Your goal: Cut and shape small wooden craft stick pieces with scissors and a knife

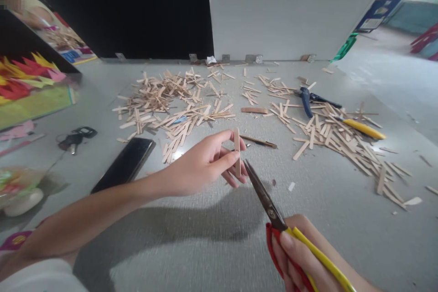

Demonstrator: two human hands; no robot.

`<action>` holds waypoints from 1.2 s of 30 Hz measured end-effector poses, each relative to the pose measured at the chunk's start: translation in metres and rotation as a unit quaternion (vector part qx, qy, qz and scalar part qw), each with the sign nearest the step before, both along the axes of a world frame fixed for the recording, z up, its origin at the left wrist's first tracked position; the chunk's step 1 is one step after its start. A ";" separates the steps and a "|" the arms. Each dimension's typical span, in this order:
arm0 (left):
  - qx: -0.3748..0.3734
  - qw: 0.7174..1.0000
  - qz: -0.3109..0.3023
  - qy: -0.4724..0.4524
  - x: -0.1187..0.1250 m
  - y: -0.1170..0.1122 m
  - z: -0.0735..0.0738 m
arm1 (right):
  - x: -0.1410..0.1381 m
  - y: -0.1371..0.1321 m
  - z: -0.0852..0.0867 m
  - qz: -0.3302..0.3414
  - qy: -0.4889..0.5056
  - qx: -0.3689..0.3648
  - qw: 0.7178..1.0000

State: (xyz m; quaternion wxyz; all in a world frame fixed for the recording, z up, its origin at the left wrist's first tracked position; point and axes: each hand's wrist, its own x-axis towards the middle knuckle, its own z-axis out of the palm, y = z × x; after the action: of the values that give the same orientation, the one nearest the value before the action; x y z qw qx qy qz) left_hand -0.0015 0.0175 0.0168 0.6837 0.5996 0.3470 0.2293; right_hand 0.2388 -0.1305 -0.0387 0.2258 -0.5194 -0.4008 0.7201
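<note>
My left hand [208, 162] pinches a short wooden craft stick [237, 150] upright between thumb and fingers above the table. In my right hand [308, 255] is a pair of scissors [270, 210] with red and yellow handles. Their blades are nearly together, and the tips point up and left, just right of the craft stick and apart from it. Behind my left fingers a thin brown pen-like stick [263, 142] lies on the table. A flat brown strip [254, 110] rests farther back.
Cut craft sticks lie in a heap [167, 91] back left and another pile [342, 137] on the right. Blue-handled pliers [305, 100] and a yellow-handled tool [364, 128] rest there. A black phone [125, 164] and keys [73, 140] lie left. A black-and-grey panel [273, 13] stands behind.
</note>
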 end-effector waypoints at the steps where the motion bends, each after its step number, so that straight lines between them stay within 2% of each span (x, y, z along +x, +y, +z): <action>1: -0.002 1.000 0.004 0.000 0.000 -0.001 0.000 | 0.002 -0.001 -0.004 0.008 0.012 0.015 1.000; 5: -0.040 0.999 0.001 -0.009 0.002 -0.005 -0.001 | 0.005 -0.002 -0.011 0.024 0.018 0.036 0.999; 12: -0.083 0.995 0.000 -0.048 0.005 -0.012 -0.001 | -0.006 0.001 0.007 -0.022 -0.005 0.020 1.000; 17: -0.084 0.995 0.019 -0.045 0.004 -0.013 -0.004 | -0.001 0.000 0.006 0.010 0.001 0.031 0.999; 22: -0.041 0.998 0.041 -0.028 0.005 -0.016 -0.008 | 0.003 0.001 0.006 0.057 -0.004 0.040 0.998; 29: 0.037 0.998 0.052 0.023 0.005 -0.024 -0.010 | -0.006 0.002 0.018 0.004 -0.042 0.008 0.999; 36: 0.090 0.992 0.070 0.062 0.006 -0.027 -0.011 | -0.003 0.000 0.010 0.028 -0.048 0.003 0.998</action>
State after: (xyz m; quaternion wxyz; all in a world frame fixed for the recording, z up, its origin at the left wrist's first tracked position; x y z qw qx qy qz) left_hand 0.0043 -0.0092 0.0059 0.5864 0.6463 0.4075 0.2691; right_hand 0.2358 -0.1302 -0.0283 0.1874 -0.5411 -0.4281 0.6991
